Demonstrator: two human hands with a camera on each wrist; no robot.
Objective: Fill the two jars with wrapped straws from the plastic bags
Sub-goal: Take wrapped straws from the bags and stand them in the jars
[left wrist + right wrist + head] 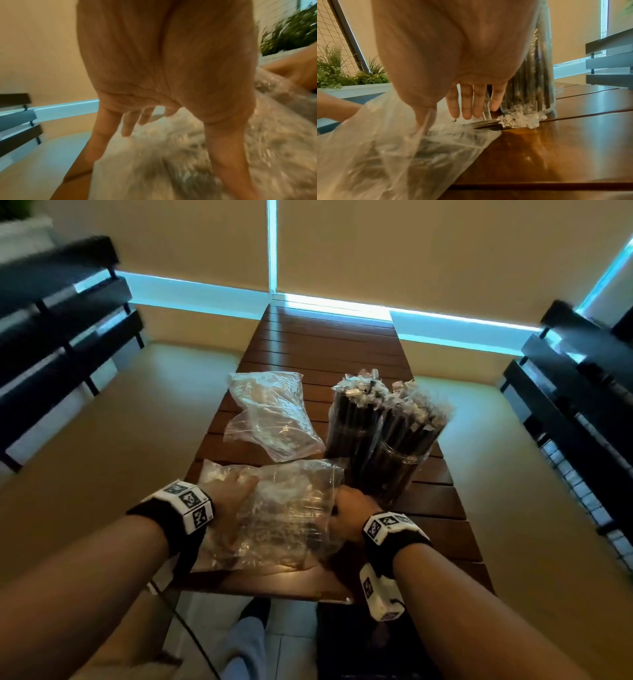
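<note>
Two clear jars, the far one (pixel 352 419) and the near one (pixel 394 460), stand packed with dark wrapped straws right of the table's middle. A crumpled clear plastic bag (pixel 287 515) lies near the front edge with a few dark straws inside. My left hand (pixel 236 491) rests on its left part with fingers (pixel 126 125) spread and straight. My right hand (pixel 349 508) is at the bag's right end beside the near jar (pixel 534 86). Its fingers (pixel 467 102) point straight down, and its thumb lies against the plastic (pixel 385 148). Straw ends (pixel 518 121) stick out of the bag onto the table.
An empty clear bag (pixel 270 416) lies further back on the left of the slatted wooden table (pixel 438 522). Black benches (pixel 61 330) (pixel 582 392) flank the table. A planter with green plants (pixel 342 75) stands behind me. My leg (pixel 246 645) shows below the front edge.
</note>
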